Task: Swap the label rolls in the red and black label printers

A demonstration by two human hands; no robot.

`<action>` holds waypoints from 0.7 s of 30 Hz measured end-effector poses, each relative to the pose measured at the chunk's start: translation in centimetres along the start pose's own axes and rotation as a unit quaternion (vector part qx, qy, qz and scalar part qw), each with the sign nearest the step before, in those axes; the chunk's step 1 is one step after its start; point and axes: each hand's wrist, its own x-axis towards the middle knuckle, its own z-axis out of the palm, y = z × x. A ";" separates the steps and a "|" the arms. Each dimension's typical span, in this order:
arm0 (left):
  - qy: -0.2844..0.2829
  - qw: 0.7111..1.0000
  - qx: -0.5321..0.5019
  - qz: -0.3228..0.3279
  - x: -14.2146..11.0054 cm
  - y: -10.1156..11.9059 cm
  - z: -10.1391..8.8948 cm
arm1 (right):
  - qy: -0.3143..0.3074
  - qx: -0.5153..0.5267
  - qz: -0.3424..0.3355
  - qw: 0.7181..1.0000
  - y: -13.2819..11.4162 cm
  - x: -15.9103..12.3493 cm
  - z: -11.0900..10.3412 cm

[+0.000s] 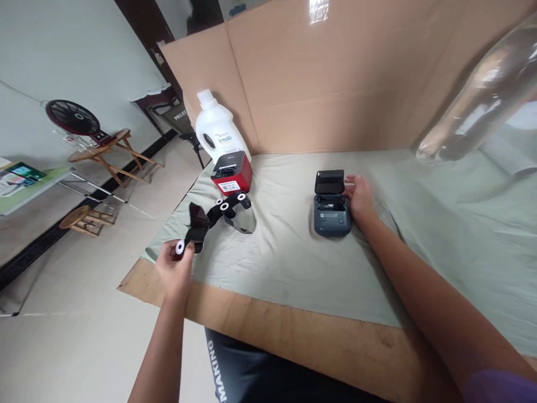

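Observation:
My left hand (176, 267), near the table's front left corner, pinches a small roll of black strip (180, 247) with a white core. Part of the black strip stands up loosely above my fingers. Several similar black rolls (229, 206) lie just beyond, on and around a grey, shiny piece (245, 219). A dark blue-grey portable label printer (332, 224) sits on the cloth with its lid (329, 182) raised and its inside showing. Fingers extended, my right hand (359, 197) rests at the printer's right side by the lid; its fingertips are partly hidden.
A red and black box-shaped printer (235, 174) stands behind the rolls, before a white detergent bottle (218, 127). Cardboard (335, 84) walls the back. A clear inflated plastic bag (470, 106) is at the right. Green cloth (277, 252) covers the wooden table (293, 319).

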 end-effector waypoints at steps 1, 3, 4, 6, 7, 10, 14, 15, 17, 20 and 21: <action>-0.005 1.000 0.004 0.008 -0.6 0.0 0.2 | 0.000 -0.004 0.001 1.000 0.0 0.0 0.0; -0.015 1.000 0.014 0.002 -1.5 -0.1 0.2 | -0.002 -0.008 0.004 1.000 0.1 0.1 0.0; -0.019 1.000 0.021 -0.008 -1.9 -0.3 0.0 | -0.004 -0.009 0.004 1.000 0.1 0.2 0.0; -0.027 0.999 0.035 -0.029 -2.1 -0.9 -0.4 | -0.006 -0.009 0.006 1.000 0.1 0.3 0.0; -0.030 0.998 0.038 -0.037 -2.0 -1.3 -0.6 | -0.008 -0.009 0.008 1.000 0.2 0.3 0.0; -0.024 0.999 0.018 -0.034 -0.9 -2.2 -1.0 | -0.014 -0.012 0.016 1.000 0.1 0.3 0.0; -0.062 0.997 -0.033 0.020 1.7 -2.8 -0.6 | -0.006 -0.010 0.013 1.000 0.1 0.3 0.0; -0.083 0.995 -0.046 0.023 2.4 -2.8 -0.3 | -0.003 -0.009 0.012 1.000 0.1 0.3 0.0; -0.127 0.989 -0.073 -0.003 3.9 -2.6 0.3 | -0.002 -0.007 0.010 1.000 0.1 0.3 0.0; -0.209 0.975 -0.070 -0.038 5.5 -1.6 1.5 | -0.008 -0.003 0.009 1.000 0.1 0.3 0.0; -0.240 0.969 -0.047 -0.019 5.9 -1.2 1.9 | -0.009 -0.003 0.009 1.000 0.1 0.3 -0.1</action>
